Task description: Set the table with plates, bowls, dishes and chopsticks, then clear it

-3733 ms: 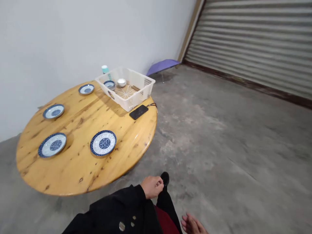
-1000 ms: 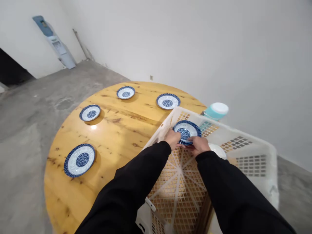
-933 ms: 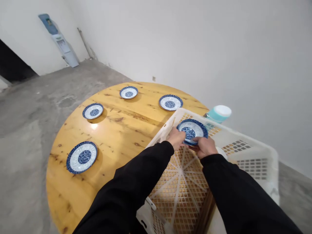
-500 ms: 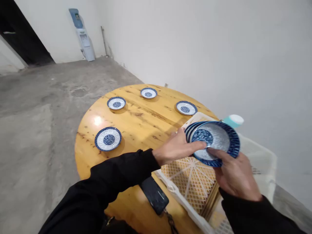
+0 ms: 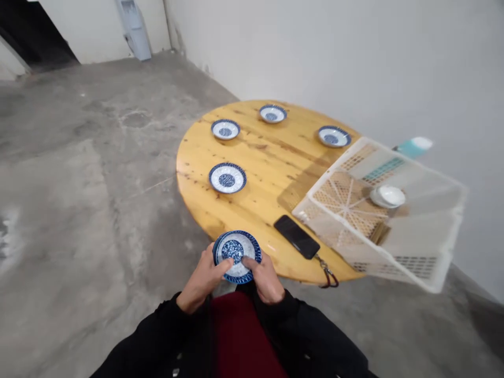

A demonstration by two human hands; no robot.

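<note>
- Left hand point(image 5: 201, 281) and right hand point(image 5: 268, 277) both grip plate stack point(image 5: 237, 253), lower centre; not set down.
- Four plates point(image 5: 227, 178) spread on tabletop point(image 5: 263, 207), centre and upper centre.
- Bowls point(image 5: 389, 196) in basket point(image 5: 444, 231), right.

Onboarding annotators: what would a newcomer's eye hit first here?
Probably the stack of blue-rimmed plates, gripped by the left hand and right hand, low in the picture. Next, four matching plates spaced out on the round wooden table. Then the large white basket at right, with white dishes inside.
</note>
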